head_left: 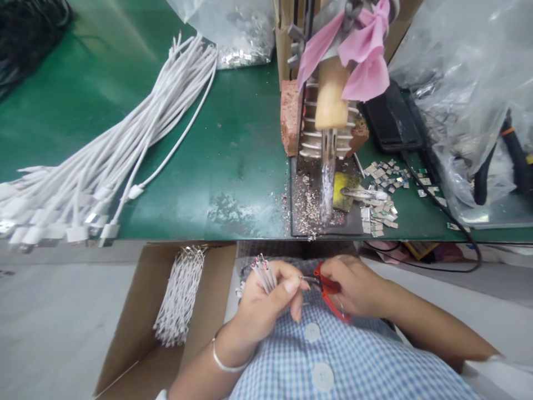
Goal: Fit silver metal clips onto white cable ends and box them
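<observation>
My left hand (266, 303) is closed around several white cables (265, 275), whose stripped ends with red and bare wire point up. Between its thumb and forefinger is a pinch near the tip of a tool. My right hand (353, 286) grips red-handled scissors or snips (333, 300), with the narrow metal tip reaching left to the left thumb. What lies exactly between the tips is too small to tell. Both hands are over the blue checked apron, in front of the green table's edge.
A bundle of white cables (137, 130) lies on the green table (237, 150). A wooden-handled soldering iron (331, 111) points down over a dark debris-covered plate (306, 200). Small connectors (381, 214), a black phone (393, 119) and plastic bags are right. A cardboard box (137, 305) holds more cables.
</observation>
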A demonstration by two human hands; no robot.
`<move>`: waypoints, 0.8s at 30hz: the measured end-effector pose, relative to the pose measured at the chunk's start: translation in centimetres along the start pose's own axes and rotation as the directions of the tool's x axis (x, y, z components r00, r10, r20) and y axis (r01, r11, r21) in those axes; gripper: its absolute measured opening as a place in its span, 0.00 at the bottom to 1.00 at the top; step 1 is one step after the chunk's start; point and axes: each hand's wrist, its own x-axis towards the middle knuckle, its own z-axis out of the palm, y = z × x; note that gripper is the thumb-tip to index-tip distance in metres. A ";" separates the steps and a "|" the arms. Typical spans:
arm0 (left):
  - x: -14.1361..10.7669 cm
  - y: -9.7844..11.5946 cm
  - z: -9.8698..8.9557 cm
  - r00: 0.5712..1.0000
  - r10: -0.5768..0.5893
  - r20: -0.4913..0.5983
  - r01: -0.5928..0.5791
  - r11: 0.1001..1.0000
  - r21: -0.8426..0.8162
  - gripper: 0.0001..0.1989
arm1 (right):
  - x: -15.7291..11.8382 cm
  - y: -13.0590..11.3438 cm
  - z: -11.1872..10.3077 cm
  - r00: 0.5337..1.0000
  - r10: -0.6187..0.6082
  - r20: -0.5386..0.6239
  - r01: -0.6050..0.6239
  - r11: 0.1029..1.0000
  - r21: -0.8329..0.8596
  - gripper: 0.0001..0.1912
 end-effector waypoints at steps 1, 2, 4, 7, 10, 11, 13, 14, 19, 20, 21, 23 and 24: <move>0.0 0.0 0.0 1.000 -0.002 -0.005 0.002 1.000 -0.004 0.12 | 0.0 -0.2 0.1 1.000 0.004 -0.009 -0.004 1.000 -0.002 0.04; -0.1 0.0 0.1 1.000 -0.003 -0.006 0.003 1.000 -0.009 0.12 | 0.0 -0.3 0.2 1.000 0.005 -0.021 -0.005 1.000 0.001 0.04; -0.1 0.0 0.1 1.000 0.005 0.004 -0.005 1.000 -0.027 0.11 | 0.1 -0.6 0.4 0.998 0.001 -0.056 -0.001 1.000 0.000 0.03; -0.1 0.1 0.1 0.999 0.032 0.029 -0.030 0.998 -0.058 0.09 | 0.3 -0.9 0.5 0.994 -0.008 -0.109 0.005 1.000 -0.030 0.03; 0.0 0.1 0.1 0.998 0.050 0.039 -0.047 0.996 -0.076 0.06 | 0.4 -1.0 0.4 0.993 -0.006 -0.114 0.002 0.999 -0.032 0.04; 0.1 0.1 0.1 0.998 0.056 0.041 -0.053 0.995 -0.080 0.06 | 0.4 -0.9 0.3 0.994 0.004 -0.110 -0.006 1.000 -0.013 0.04; 0.2 0.0 0.1 0.995 0.078 0.055 -0.073 0.993 -0.090 0.05 | 0.4 -1.0 0.3 0.995 0.051 -0.090 -0.045 0.997 0.064 0.05; 0.2 -0.2 0.1 0.994 0.091 0.066 -0.085 0.992 -0.094 0.04 | 0.3 -1.1 0.3 0.994 0.089 -0.061 -0.081 0.989 0.125 0.05; 0.3 -0.9 -0.1 0.986 0.163 0.046 -0.162 0.986 -0.028 0.05 | 0.4 -2.2 1.1 0.944 0.285 0.168 -0.330 0.778 0.535 0.11; 0.3 -1.0 -0.1 0.982 0.185 0.027 -0.185 0.983 0.002 0.04 | 0.4 -2.5 1.4 0.930 0.308 0.203 -0.366 0.699 0.614 0.13; 0.3 -1.0 -0.1 0.978 0.207 0.018 -0.207 0.978 0.028 0.04 | 0.4 -2.7 1.7 0.916 0.328 0.231 -0.393 0.617 0.682 0.14; 0.2 -1.0 0.0 0.971 0.236 0.029 -0.238 0.970 0.051 0.03 | 0.3 -2.9 2.1 0.895 0.355 0.272 -0.425 0.484 0.765 0.15; 0.2 -0.9 0.0 0.970 0.239 0.043 -0.241 0.969 0.047 0.03 | 0.2 -2.8 2.2 0.888 0.369 0.274 -0.431 0.463 0.774 0.16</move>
